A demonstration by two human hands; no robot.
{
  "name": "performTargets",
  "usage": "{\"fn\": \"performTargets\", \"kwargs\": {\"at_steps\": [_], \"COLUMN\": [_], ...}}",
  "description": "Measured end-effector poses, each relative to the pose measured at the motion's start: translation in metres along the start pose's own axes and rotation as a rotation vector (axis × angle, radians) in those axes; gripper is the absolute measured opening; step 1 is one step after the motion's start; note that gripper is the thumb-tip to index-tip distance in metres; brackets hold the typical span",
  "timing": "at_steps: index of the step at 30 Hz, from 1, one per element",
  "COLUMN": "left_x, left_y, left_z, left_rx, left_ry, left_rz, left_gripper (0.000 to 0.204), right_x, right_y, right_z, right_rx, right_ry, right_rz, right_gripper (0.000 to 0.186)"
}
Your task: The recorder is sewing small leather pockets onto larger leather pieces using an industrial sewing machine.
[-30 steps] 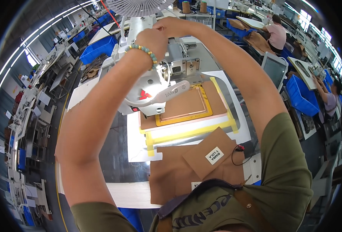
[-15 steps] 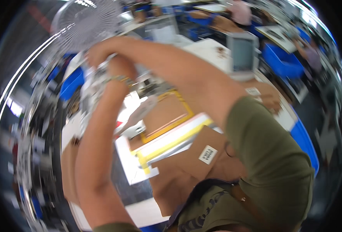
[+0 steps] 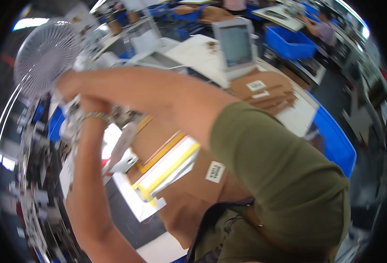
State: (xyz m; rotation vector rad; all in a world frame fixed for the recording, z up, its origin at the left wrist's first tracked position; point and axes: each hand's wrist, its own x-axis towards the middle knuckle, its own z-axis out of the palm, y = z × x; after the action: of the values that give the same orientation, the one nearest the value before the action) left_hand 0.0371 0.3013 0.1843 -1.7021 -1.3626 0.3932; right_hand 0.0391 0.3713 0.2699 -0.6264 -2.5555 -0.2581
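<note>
Both my arms reach up to the left, to the top of a white machine (image 3: 71, 131) that looks like a sewing machine. My left hand (image 3: 93, 105), with a beaded bracelet at the wrist, is at the machine's upper part. Crossing over from the right, my right hand (image 3: 66, 85) lies just beyond it. The fingers of both hands are hidden or blurred, so any hold cannot be made out. Below them, a white template with yellow edging (image 3: 169, 164) lies by the lit work area. Brown fabric (image 3: 180, 210) with a white label (image 3: 215, 172) spreads near my body.
A round fan (image 3: 49, 61) stands close beyond my hands. A monitor-like screen (image 3: 237, 44) and stacked brown pieces (image 3: 263, 90) occupy the table to the right. A blue bin (image 3: 333, 140) borders that table. Another person (image 3: 325, 33) works at the far right.
The view has swung, so the arms, machine and fan appear farther left and the screen and stacked pieces show more fully. Both hands remain together at the machine's top.
</note>
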Motion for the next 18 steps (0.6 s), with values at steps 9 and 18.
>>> {"fn": "performTargets", "kwargs": {"at_steps": [9, 18], "left_x": [0.002, 0.013], "left_y": [0.018, 0.025], "left_z": [-0.043, -0.036], "left_rx": [-0.258, -0.415], "left_ry": [0.131, 0.153], "left_rz": [-0.249, -0.380], "left_gripper": [0.021, 0.031], "right_x": [-0.022, -0.033], "right_y": [-0.011, -0.024], "right_z": [-0.037, -0.051], "right_rx": [-0.003, 0.030], "right_ry": [-0.215, -0.287], "right_rz": [-0.046, 0.013], "right_gripper": [0.021, 0.025]}}
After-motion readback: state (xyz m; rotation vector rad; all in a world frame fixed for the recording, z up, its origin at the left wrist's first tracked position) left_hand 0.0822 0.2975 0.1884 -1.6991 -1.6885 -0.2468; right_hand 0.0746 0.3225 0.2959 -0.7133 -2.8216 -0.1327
